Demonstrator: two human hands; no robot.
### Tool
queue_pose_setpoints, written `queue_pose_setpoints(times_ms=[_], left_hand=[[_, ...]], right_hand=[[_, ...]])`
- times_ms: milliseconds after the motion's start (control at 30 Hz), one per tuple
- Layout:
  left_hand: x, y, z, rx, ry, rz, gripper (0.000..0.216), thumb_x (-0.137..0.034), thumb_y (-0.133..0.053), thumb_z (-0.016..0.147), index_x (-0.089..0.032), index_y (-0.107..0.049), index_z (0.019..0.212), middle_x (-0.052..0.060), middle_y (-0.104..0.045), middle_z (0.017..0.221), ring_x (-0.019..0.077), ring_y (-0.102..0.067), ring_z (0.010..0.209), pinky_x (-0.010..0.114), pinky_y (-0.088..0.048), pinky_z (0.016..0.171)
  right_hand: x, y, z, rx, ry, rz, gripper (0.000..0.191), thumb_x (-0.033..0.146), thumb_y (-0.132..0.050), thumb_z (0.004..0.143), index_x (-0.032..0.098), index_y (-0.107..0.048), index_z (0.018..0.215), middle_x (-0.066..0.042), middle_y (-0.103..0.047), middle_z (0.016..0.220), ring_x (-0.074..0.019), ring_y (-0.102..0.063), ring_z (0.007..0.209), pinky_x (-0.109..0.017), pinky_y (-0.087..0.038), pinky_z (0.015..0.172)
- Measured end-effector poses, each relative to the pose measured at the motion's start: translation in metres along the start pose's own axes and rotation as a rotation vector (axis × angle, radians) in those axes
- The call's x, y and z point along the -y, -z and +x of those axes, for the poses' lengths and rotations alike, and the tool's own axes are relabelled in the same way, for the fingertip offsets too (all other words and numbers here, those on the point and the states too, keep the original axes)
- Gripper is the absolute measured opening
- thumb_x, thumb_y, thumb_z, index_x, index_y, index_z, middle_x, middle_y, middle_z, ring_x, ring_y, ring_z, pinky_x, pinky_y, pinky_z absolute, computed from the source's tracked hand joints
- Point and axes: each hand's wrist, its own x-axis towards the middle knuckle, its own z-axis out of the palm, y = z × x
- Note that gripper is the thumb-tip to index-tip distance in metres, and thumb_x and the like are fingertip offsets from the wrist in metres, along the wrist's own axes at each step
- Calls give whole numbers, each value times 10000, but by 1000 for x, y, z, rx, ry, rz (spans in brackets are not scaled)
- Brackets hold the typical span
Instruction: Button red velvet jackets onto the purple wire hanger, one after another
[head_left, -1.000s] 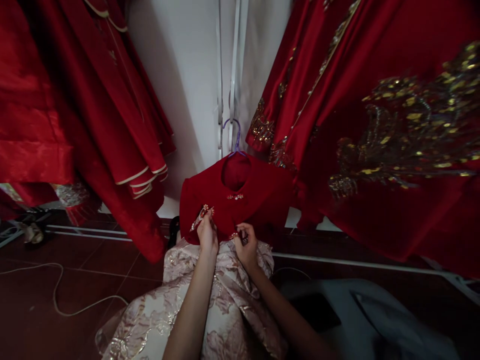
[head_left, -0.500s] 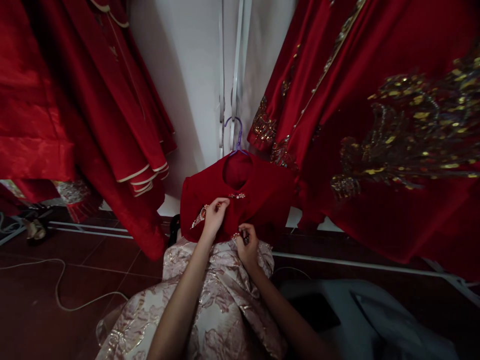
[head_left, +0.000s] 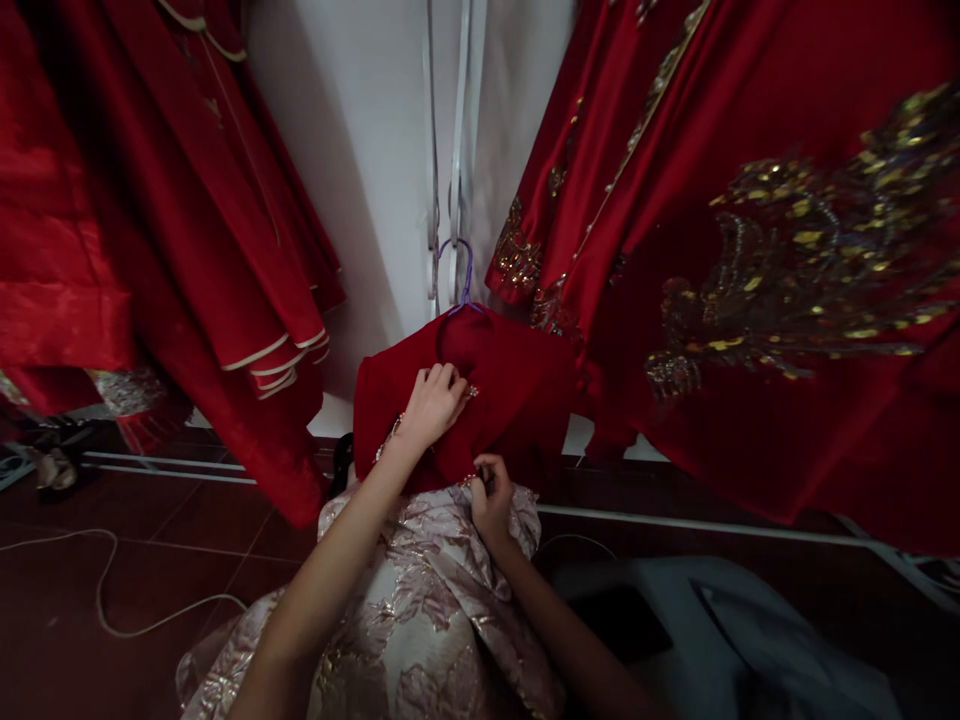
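A short red jacket (head_left: 525, 380) with beaded trim hangs on a purple hanger (head_left: 468, 272), its lower part over a pale brocade skirt (head_left: 427, 600). My left hand (head_left: 437, 405) is closed, with bent fingers on the jacket's front just below the neckline. It partly covers a beaded clasp (head_left: 472, 392) at the opening. Under the left wrist, a beaded ornament (head_left: 388, 438) shows only in part. Lower down, my right hand (head_left: 493, 495) pinches the jacket's front edge near the hem, beside a second beaded clasp (head_left: 469, 480). Its fingertips are partly hidden.
Red garments (head_left: 225, 230) hang at the left, and a red gown with gold sequins (head_left: 810, 260) hangs close at the right. White rack poles (head_left: 460, 130) stand behind the hanger. A cable (head_left: 105, 600) lies on the floor; a grey bulky object (head_left: 720, 620) sits at lower right.
My left hand has shifted up over the upper clasp, its back now turned more toward me. My right hand stays at the lower edge. The view has shifted slightly.
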Motion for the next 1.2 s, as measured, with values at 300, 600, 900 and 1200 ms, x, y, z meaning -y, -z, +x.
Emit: queue_pose_setpoints(times_ms=[300,600,900,1200], left_hand=[[8,5,11,90,-36,37,250,-350,-430,877,-179,-589,967,111,-510,1079,243,-452,1009,384,-334,839],[16,9,15,79,-28,-194,166,-320,-521,838,-211,-617,918,50,-597,1005,200,-488,967,348,-320,823],[16,7,28,48,-33,-237,75,-264,-598,764,-195,-598,793,15,-651,791,169,-556,818,369,-283,888],[17,13,26,42,-187,-137,56,-190,-532,756,-220,-575,736,-19,-623,683,161,-578,767,455,-176,1064]], right_hand=[[-1,-1,0,10,-15,-7,159,140,-431,647,188,-502,780,20,-432,678,-134,-399,628,-252,-332,594],[-1,-1,2,17,-6,-21,147,140,-430,652,192,-492,774,20,-427,677,-137,-402,631,-259,-335,599],[17,4,10,-12,115,-36,80,227,-477,736,185,-511,796,-4,-471,743,-151,-436,683,-278,-352,615],[74,7,88,-108,276,-26,93,255,-500,792,187,-532,736,-44,-527,829,-173,-518,829,-330,-434,754]])
